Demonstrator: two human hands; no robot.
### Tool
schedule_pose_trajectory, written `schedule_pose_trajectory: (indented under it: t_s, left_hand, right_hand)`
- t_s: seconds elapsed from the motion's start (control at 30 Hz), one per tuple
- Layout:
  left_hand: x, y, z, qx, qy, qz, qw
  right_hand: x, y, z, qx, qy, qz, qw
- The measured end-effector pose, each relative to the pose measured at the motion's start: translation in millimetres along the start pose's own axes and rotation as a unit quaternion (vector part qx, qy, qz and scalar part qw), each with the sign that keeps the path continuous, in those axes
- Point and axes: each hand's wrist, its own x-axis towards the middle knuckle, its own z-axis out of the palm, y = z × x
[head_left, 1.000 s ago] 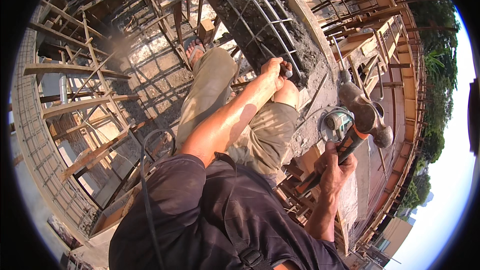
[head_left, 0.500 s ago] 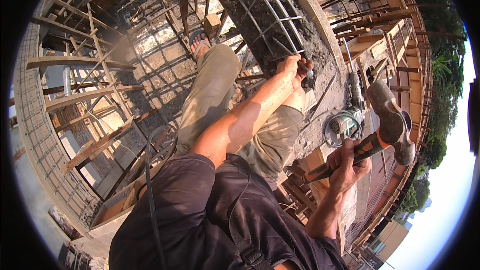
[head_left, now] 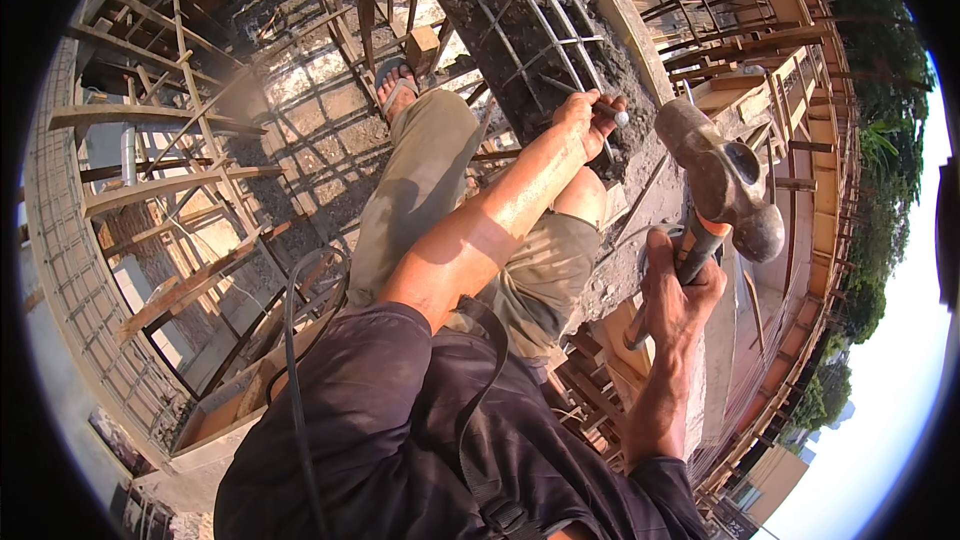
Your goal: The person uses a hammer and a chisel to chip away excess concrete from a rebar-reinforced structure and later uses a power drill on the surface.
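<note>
My left hand [head_left: 580,126] is closed around a metal chisel [head_left: 621,119], whose rounded, pale end sticks out toward the right. The chisel's other end slants toward the rebar [head_left: 560,28] in the rough concrete beam [head_left: 612,60]; its tip is hard to make out. In my right hand [head_left: 682,292], fingers wrapped round the dark handle, is a heavy hammer [head_left: 728,172] with a worn metal head. That head is raised to the right of the chisel, apart from it.
A wooden form board [head_left: 640,35] runs along the beam's right side. Timber props [head_left: 150,122] and rebar stand over the rubble-strewn ground at left. My sandalled foot [head_left: 397,88] is beside a wood block [head_left: 422,48]. A black cable [head_left: 293,340] hangs at my left.
The hammer has swung left and up, nearer to the chisel, and its head has turned. My left hand keeps its grip almost in place. A green power tool at right is now mostly covered.
</note>
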Motion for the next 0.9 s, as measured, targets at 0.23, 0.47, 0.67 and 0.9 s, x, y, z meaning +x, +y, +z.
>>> schedule_pose_trajectory:
  t_s: [0.23,0.47,0.67,0.9]
  left_hand:
    - [5,-3,4,-0.035,-0.022,-0.008,0.999]
    - [17,9,-4,-0.072,-0.047,-0.005,0.996]
    - [6,-2,5,-0.092,-0.026,-0.008,0.995]
    - [40,4,-12,-0.012,-0.071,0.020,0.997]
  right_hand:
    - [27,39,16,0.099,0.066,-0.061,0.991]
    - [16,36,9,-0.083,-0.087,0.132,0.984]
    - [29,-21,-33,0.304,0.071,-0.110,0.944]
    - [52,73,32,-0.094,-0.163,0.190,0.964]
